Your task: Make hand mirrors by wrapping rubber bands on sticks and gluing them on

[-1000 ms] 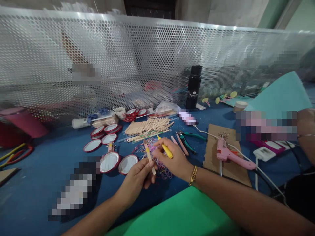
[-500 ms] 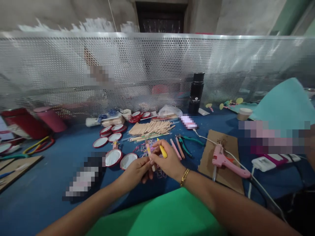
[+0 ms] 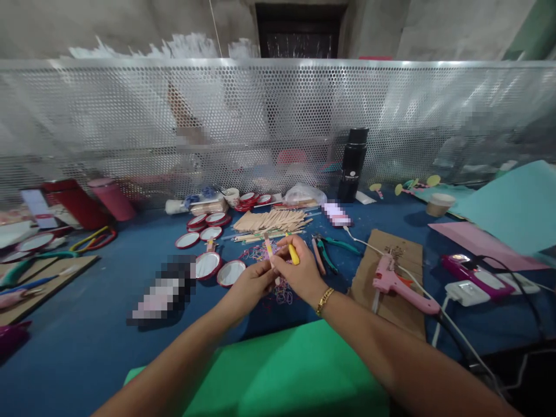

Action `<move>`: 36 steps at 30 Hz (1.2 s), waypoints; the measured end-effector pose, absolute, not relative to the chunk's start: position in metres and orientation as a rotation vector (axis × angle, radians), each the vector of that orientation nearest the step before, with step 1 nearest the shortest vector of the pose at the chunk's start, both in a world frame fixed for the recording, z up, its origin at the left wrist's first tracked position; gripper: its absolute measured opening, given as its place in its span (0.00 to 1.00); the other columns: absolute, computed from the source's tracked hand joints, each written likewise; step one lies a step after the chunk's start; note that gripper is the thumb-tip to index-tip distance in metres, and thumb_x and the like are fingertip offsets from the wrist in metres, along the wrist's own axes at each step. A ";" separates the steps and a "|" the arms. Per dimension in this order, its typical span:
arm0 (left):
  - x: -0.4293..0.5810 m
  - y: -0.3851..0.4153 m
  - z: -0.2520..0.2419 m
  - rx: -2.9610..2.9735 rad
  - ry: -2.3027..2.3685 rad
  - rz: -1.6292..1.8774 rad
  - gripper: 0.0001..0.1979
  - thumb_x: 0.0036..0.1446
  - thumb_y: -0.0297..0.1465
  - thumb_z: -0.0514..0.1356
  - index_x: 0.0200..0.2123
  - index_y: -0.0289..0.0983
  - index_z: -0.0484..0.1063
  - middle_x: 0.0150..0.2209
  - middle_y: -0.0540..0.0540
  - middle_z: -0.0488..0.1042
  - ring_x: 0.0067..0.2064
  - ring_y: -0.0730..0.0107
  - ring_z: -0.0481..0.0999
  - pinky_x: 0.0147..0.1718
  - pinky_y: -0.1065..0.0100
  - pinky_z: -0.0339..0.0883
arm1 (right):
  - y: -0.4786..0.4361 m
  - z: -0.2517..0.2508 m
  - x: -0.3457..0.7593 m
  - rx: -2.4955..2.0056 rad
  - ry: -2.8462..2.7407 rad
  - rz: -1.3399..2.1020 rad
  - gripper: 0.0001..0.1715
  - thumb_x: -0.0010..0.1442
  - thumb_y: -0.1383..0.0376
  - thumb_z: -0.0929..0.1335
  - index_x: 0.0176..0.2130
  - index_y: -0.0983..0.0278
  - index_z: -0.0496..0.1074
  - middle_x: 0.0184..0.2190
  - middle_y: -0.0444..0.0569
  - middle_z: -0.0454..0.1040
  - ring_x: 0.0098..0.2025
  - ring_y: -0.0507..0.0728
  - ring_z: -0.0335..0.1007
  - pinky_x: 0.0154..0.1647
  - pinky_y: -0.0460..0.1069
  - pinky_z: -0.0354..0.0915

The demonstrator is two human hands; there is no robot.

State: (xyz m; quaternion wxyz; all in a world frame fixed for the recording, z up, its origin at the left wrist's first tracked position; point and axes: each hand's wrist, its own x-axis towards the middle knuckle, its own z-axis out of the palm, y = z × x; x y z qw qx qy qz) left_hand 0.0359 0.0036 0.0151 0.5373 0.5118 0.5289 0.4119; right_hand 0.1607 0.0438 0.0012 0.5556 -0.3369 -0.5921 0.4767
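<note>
My left hand is closed round the lower part of a flat wooden craft stick that has pink and yellow on it. Against the same stick press the fingertips of my right hand, which also grips a short yellow pen-like tool; its tip is hard to make out. Beneath and behind my hands lies a tangle of pink and purple rubber bands. A pile of bare craft sticks is just beyond. Left of my hands sit red-rimmed round lids.
Teal-handled pliers lie behind my right hand. On cardboard at right rests a pink glue gun with its cord. A black bottle stands by the perforated metal screen. Green cloth is nearest me.
The view has turned slightly left. My hands stay together on the stick, the yellow tool still in my right. At right, the teal sheet sits lower and a pink sheet shows beneath it.
</note>
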 end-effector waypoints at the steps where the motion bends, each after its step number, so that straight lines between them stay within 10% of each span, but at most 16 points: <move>1: 0.038 0.002 0.015 1.189 1.254 0.992 0.18 0.48 0.46 0.65 0.28 0.36 0.69 0.18 0.57 0.59 0.19 0.80 0.52 0.18 0.73 0.41 | 0.044 0.001 0.161 -0.800 -1.416 1.101 0.14 0.49 0.67 0.69 0.37 0.61 0.65 0.27 0.40 0.70 0.30 0.54 0.71 0.32 0.49 0.70; 8: 0.042 -0.005 0.010 1.106 1.207 1.036 0.20 0.48 0.48 0.63 0.27 0.37 0.66 0.16 0.57 0.60 0.17 0.80 0.50 0.17 0.74 0.39 | 0.041 -0.003 0.165 -0.812 -1.506 1.065 0.10 0.59 0.61 0.67 0.41 0.60 0.66 0.30 0.42 0.71 0.27 0.53 0.70 0.29 0.49 0.69; 14: 0.040 -0.010 0.008 1.082 1.174 1.083 0.19 0.52 0.48 0.60 0.27 0.38 0.65 0.17 0.56 0.62 0.19 0.78 0.55 0.17 0.75 0.43 | 0.030 0.007 0.172 -0.754 -1.597 0.807 0.16 0.69 0.59 0.58 0.47 0.60 0.71 0.35 0.47 0.75 0.40 0.55 0.72 0.46 0.52 0.67; 36: 0.035 -0.010 -0.003 1.090 1.162 0.971 0.20 0.56 0.48 0.59 0.28 0.36 0.67 0.17 0.54 0.64 0.18 0.80 0.56 0.17 0.75 0.46 | 0.018 0.024 0.194 -0.897 -1.756 0.633 0.07 0.57 0.69 0.66 0.37 0.60 0.70 0.32 0.45 0.76 0.35 0.56 0.71 0.47 0.56 0.61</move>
